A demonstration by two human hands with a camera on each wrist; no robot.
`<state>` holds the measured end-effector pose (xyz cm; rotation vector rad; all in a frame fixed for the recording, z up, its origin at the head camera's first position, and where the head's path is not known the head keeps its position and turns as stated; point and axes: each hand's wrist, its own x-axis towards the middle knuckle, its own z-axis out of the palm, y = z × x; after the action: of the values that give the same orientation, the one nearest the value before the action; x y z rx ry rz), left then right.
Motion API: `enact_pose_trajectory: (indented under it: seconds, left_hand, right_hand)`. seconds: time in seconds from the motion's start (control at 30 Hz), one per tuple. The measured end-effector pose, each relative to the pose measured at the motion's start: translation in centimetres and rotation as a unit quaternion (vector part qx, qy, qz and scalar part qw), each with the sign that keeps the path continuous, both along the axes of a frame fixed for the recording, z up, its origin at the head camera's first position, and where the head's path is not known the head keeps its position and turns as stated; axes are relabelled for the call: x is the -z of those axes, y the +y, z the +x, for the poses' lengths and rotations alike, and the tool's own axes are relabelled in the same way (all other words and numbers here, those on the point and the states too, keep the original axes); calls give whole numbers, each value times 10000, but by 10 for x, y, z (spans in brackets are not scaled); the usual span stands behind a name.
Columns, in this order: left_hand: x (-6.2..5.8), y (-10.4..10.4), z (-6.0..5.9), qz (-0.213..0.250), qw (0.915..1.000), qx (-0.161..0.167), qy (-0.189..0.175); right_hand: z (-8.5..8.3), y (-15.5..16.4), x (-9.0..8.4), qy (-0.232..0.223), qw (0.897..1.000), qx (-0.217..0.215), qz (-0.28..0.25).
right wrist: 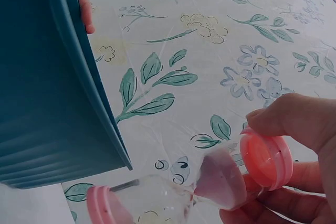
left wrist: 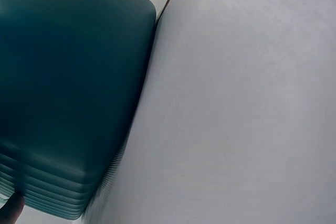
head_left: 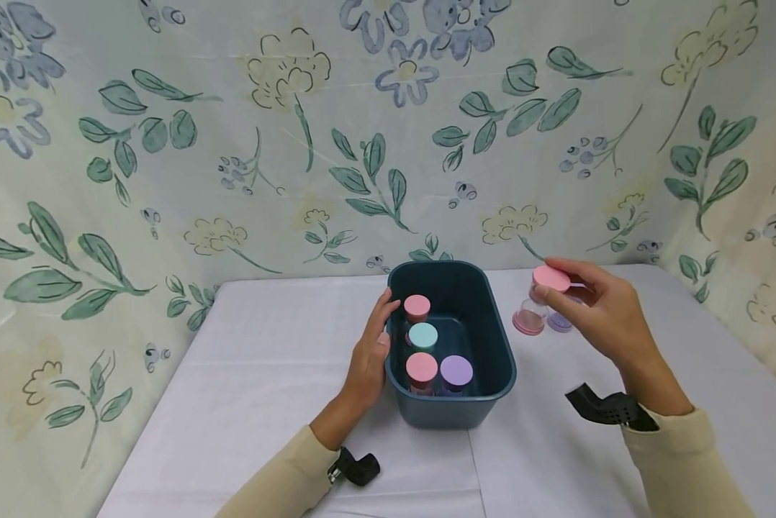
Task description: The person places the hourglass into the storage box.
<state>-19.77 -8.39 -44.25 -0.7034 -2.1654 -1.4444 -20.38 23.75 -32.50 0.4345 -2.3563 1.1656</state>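
Note:
My right hand (head_left: 605, 313) pinches the pink cap of a sand timer (head_left: 551, 278) between thumb and fingers, to the right of the bin. In the right wrist view the timer's clear bulbs (right wrist: 163, 198) lie tilted, with pinkish sand near the held cap. A purple-ended timer (head_left: 559, 323), partly hidden by the hand, is close behind it. My left hand (head_left: 365, 360) rests with extended fingers against the left side of a dark teal bin (head_left: 453, 416). Inside stand timers with pink (head_left: 417, 307), light teal (head_left: 423, 336), pink (head_left: 422, 367) and purple (head_left: 456, 371) caps.
The bin stands on a white-covered table (head_left: 271, 374). A floral cloth (head_left: 375, 158) hangs behind the table and along its sides. Black wrist cameras (head_left: 355, 467) are strapped over beige sleeves (head_left: 284, 467).

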Motion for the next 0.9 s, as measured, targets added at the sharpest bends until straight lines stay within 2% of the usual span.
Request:
enact_pose_trajectory:
  seconds: [0.4,0.9]
  left_hand:
    - [-1,0,0,26,9999,37,125]
    - [-1,1,-4,11,9999,-12,107]
  right_hand:
    - [-2,-2,-16,108,9996,-237,-111]
    - [-2,-11,-31,314,9986,-390,-172]
